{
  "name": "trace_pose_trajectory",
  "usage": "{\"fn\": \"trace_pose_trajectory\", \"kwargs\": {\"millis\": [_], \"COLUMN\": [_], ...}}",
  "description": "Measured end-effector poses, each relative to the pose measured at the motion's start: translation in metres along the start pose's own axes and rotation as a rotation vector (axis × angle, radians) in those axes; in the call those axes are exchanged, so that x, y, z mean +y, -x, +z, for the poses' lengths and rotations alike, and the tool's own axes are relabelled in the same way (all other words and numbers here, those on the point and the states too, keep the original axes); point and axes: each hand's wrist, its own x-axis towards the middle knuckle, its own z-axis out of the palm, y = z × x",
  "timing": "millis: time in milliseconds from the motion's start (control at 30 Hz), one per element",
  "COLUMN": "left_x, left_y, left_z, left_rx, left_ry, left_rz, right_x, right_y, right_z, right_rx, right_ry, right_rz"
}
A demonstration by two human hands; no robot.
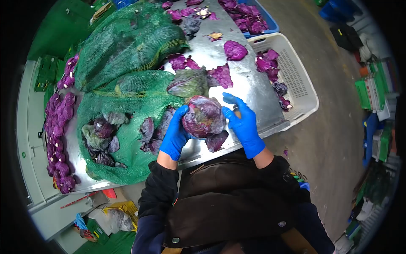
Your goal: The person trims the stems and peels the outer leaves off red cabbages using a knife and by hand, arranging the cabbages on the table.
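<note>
A red cabbage (pixel 204 117) with mottled, browned outer leaves is held above the metal table's near edge. My left hand (pixel 174 134), in a blue glove, grips it from the left and below. On its right side is my right hand (pixel 245 127), also blue-gloved, with its index finger extended and its thumb near the cabbage. A small brown, handle-like object (pixel 237 111) shows between the right thumb and fingers; its kind is unclear. Behind the held cabbage lies a greenish-purple cabbage (pixel 189 82). Below it is a loose leaf (pixel 217 141).
Green mesh sacks (pixel 127 46) cover the table's left part, with cabbage leaves (pixel 101 135) on the nearer one. Trimmed cabbages (pixel 59 127) line the far-left edge. A white crate (pixel 302 80) and a blue crate (pixel 270 19) with purple leaves stand on the right.
</note>
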Motion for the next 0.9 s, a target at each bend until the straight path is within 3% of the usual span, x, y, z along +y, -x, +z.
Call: {"fn": "trace_pose_trajectory", "kwargs": {"millis": [33,67,167,200,267,333,367,433,467,500,533,567,600,633,667,733,800,867,900], "left_x": [-0.004,-0.007,-0.042,-0.057,-0.056,-0.038,-0.024,0.012,0.03,0.047,0.062,0.065,0.068,0.064,0.064,0.058,0.038,0.046,0.055], "left_y": [-0.006,-0.008,-0.043,-0.061,-0.057,-0.049,-0.039,-0.01,0.013,0.036,0.053,0.081,0.104,0.139,0.184,0.253,0.309,0.341,0.325], "left_z": [0.012,0.035,0.068,0.063,0.079,0.059,0.042,-0.001,-0.026,-0.061,-0.132,-0.161,-0.23,-0.3,-0.307,-0.34,-0.398,-0.431,-0.375], "left_rx": [-0.039,-0.058,-0.13,-0.31,-0.162,-0.006,0.089,0.18,0.313,0.437,0.427,0.689,0.768,1.0,1.046,1.228,1.275,1.116,1.295], "left_ry": [-0.047,-0.095,-0.147,-0.07,-0.142,-0.544,-0.575,-0.539,-0.439,-0.513,-0.411,-0.588,-0.433,-0.871,-1.202,-1.245,-0.784,-0.079,-0.071], "left_rz": [-0.015,-0.059,-0.074,-0.085,-0.01,0.188,0.249,0.442,0.417,0.527,0.493,0.639,0.456,0.397,0.223,-0.088,0.174,0.597,0.851], "right_x": [0.004,0.016,0.005,0.001,-0.001,0.013,0.016,0.026,0.04,0.05,0.054,0.056,0.055,0.053,0.051,0.047,0.045,0.037,0.035], "right_y": [0.003,0.002,0.002,-0.001,-0.013,-0.02,-0.021,-0.017,-0.015,-0.012,-0.007,-0.001,0.004,0.008,0.012,0.015,0.016,0.018,0.019], "right_z": [-0.011,-0.021,-0.059,-0.072,-0.085,-0.098,-0.095,-0.087,-0.08,-0.072,-0.062,-0.05,-0.038,-0.026,-0.015,0.004,0.02,0.037,0.045], "right_rx": [0.106,0.197,0.466,0.507,0.594,0.526,0.491,0.427,0.349,0.273,0.248,0.151,0.057,0.041,-0.031,-0.102,-0.197,-0.234,-0.266], "right_ry": [-0.12,-0.437,-0.343,-0.302,-0.289,-0.226,-0.247,-0.269,-0.26,-0.249,-0.257,-0.234,-0.206,-0.207,-0.205,-0.206,-0.103,-0.074,-0.08], "right_rz": [0.066,-0.072,-0.132,-0.108,-0.129,-0.091,-0.044,0.004,0.055,0.104,0.104,0.195,0.284,0.284,0.332,0.379,0.419,0.423,0.423]}}
